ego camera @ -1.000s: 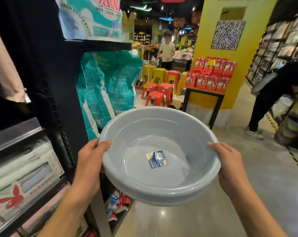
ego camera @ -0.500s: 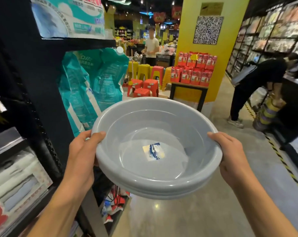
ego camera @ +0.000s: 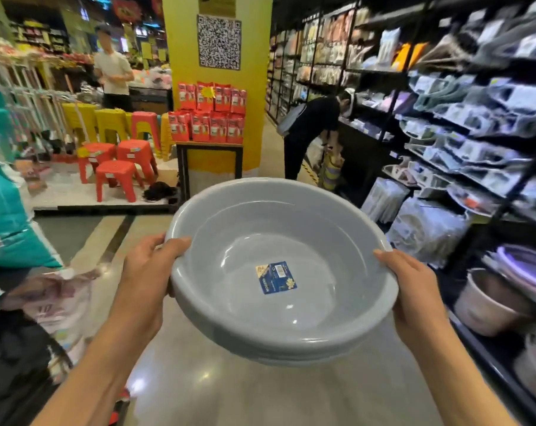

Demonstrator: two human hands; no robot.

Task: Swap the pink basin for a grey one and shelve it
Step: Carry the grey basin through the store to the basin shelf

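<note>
I hold a round grey basin [ego camera: 294, 327] in front of me over the aisle floor, its mouth facing up and tilted slightly toward me. A blue label sticks to its inside bottom. My left hand [ego camera: 147, 272] grips the rim on the left, thumb over the edge. My right hand [ego camera: 414, 290] grips the rim on the right. Under the basin's rim a second rim edge shows, as if another basin is nested beneath. On the low right shelf sit a pale pink basin [ego camera: 488, 302] and a purple-rimmed one [ego camera: 528, 269].
Black shelving [ego camera: 491, 142] full of packaged goods lines the right side. A person in black [ego camera: 309, 133] bends at that shelf ahead. A yellow pillar with red packets on a table [ego camera: 210, 149], red stools [ego camera: 119, 170] and another person stand beyond. Teal bags are at left.
My view has swung right, away from the left shelf toward the aisle and the right shelving. The grey basin stays held in both hands at the same height.
</note>
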